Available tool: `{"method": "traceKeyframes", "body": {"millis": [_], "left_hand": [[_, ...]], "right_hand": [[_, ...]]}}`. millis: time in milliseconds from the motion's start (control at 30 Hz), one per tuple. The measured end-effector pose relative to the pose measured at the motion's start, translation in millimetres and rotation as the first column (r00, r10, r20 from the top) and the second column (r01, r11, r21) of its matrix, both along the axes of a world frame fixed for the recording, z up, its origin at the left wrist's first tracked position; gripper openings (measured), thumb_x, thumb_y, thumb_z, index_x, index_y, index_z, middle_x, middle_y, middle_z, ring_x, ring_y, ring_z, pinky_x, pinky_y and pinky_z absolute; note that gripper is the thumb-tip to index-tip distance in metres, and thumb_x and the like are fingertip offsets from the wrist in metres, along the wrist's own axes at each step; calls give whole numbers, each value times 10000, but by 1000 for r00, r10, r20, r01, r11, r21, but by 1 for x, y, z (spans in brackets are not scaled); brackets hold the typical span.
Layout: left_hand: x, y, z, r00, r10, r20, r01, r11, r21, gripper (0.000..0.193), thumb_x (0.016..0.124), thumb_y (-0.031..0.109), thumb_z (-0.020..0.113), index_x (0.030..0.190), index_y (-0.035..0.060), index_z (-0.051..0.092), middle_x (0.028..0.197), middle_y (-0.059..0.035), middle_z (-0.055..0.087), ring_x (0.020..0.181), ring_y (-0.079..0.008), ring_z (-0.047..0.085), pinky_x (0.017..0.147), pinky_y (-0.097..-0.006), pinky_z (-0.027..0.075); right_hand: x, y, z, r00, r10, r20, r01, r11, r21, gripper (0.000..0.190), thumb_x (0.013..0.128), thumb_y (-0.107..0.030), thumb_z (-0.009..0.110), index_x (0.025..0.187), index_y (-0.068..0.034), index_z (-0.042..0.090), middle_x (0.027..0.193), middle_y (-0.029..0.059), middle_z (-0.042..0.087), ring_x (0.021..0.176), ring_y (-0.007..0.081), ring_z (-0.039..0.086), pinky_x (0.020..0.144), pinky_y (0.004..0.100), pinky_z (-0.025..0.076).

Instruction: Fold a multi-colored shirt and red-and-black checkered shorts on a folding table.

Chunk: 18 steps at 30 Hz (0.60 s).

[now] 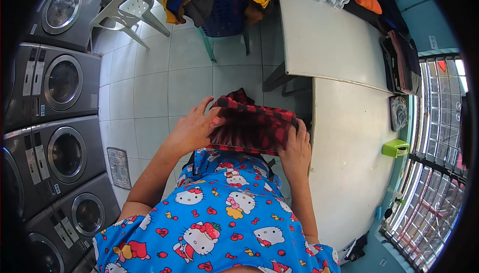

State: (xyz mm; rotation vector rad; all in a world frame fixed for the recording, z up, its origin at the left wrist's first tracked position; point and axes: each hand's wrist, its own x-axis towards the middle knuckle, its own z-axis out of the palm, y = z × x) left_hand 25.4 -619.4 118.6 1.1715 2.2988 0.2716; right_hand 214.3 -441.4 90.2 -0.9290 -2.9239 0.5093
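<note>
A red and black checked garment (pixel 258 129) hangs in front of my body, with its gathered waistband spread apart. My left hand (pixel 196 129) grips one end of the band, thumb and some fingers about the edge. At the opposite end my right hand (pixel 295 144) holds the band, its fingers curled over the cloth. The dark inside of the garment faces up towards me. A further piece of the checked cloth shows beyond the band, and the rest hangs down out of sight.
White tables (pixel 348 142) run along my right, with folded clothes (pixel 402 63) at the window side. Ahead, a blue laundry basket (pixel 226 14) heaped with clothes stands on a green-legged support. A white plastic chair (pixel 127 13) is at the far left. Stacked front-loading machines (pixel 67 153) line the left wall.
</note>
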Motion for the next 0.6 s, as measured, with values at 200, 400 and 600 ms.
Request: {"method": "traceKeyframes", "body": {"millis": [200,400,600], "left_hand": [[-18,8,52,998,50,-50,-47,997,63,464,707,-4,528,1140,135,434,1139,-92,427,947,-289,522,713,-391,460],[-42,18,63,992,46,-115,-4,940,341,354,731,-40,468,1041,116,536,978,-87,520,847,-281,553,698,-363,453],[-91,32,-9,993,-39,-111,56,986,156,362,743,2,461,1052,165,556,924,-87,529,866,-248,545,717,-340,446]], "right_hand": [[-21,10,45,992,23,-126,-12,996,88,414,629,25,557,1035,-6,481,1128,115,430,959,272,466,758,352,418],[-41,36,72,968,59,-245,-24,989,143,309,695,40,472,995,-18,512,1059,101,465,920,271,495,711,367,448],[-66,76,-4,994,33,-106,-29,999,37,292,725,-11,460,985,-98,561,978,88,474,906,253,503,712,368,459]]}}
